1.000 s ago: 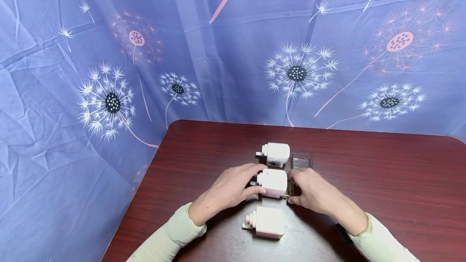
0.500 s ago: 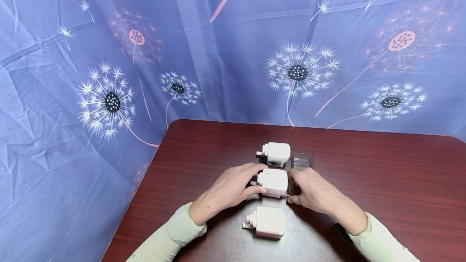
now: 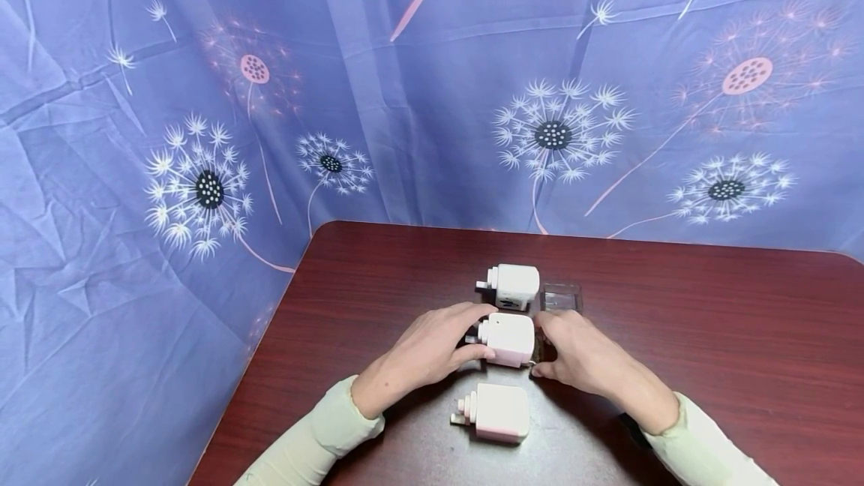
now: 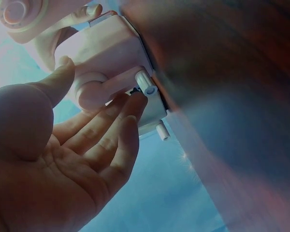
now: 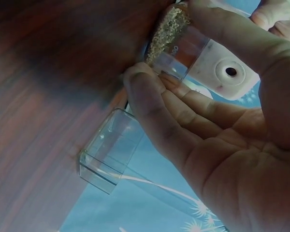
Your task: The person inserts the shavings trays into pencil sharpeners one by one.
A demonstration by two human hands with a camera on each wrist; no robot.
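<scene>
Three crank pencil sharpeners stand in a row on the table. My left hand (image 3: 427,345) holds the middle pencil sharpener (image 3: 509,337) from its crank side, thumb and fingers on opposite faces of the pink-white body. Its crank (image 4: 118,84) points into the palm in the left wrist view. At the opposite end, my right hand (image 3: 586,355) pinches the clear shavings drawer (image 5: 169,36) between thumb and fingers. Wood shavings fill part of that drawer, which sits at the sharpener's end. How far out it stands is partly hidden by my fingers.
Behind is a white sharpener (image 3: 517,285), with a separate clear drawer (image 3: 562,297) lying to its right. A pinkish sharpener (image 3: 502,411) stands in front. A dark object (image 3: 633,430) lies partly hidden under my right wrist. Blue dandelion-patterned cloth (image 3: 439,96) hangs behind the table.
</scene>
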